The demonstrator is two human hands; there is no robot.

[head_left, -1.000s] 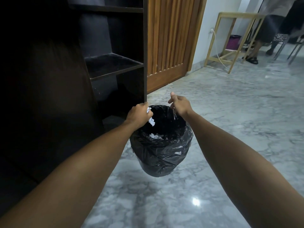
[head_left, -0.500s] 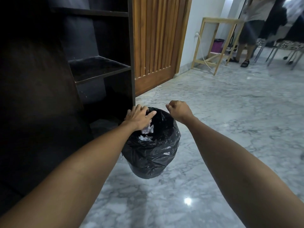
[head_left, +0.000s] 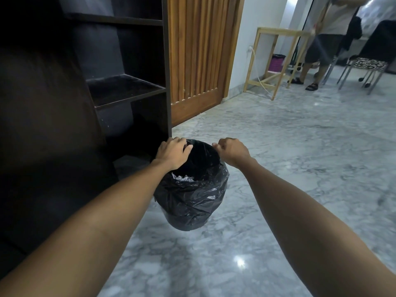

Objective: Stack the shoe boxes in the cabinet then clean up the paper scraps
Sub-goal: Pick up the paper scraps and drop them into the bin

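A small bin lined with a black bag [head_left: 192, 200] stands on the marble floor beside the dark cabinet [head_left: 128, 91]. White paper scraps [head_left: 183, 179] lie inside the bin. My left hand [head_left: 172, 154] rests over the bin's left rim, fingers spread flat and holding nothing. My right hand [head_left: 232, 152] is closed at the right rim, pinching the edge of the black liner. The cabinet shelves that show hold nothing, and no shoe boxes are in view.
A slatted wooden door [head_left: 197, 61] stands right of the cabinet. Further back are a light wooden table frame [head_left: 276, 58], a pink basket [head_left: 276, 62], a standing person [head_left: 321, 50] and chairs [head_left: 368, 67]. Grey marble floor [head_left: 289, 157] spreads to the right.
My left hand let go of the white paper, which fell into the bin, and the hand settled on the rim. My right hand stayed closed at the liner's edge.
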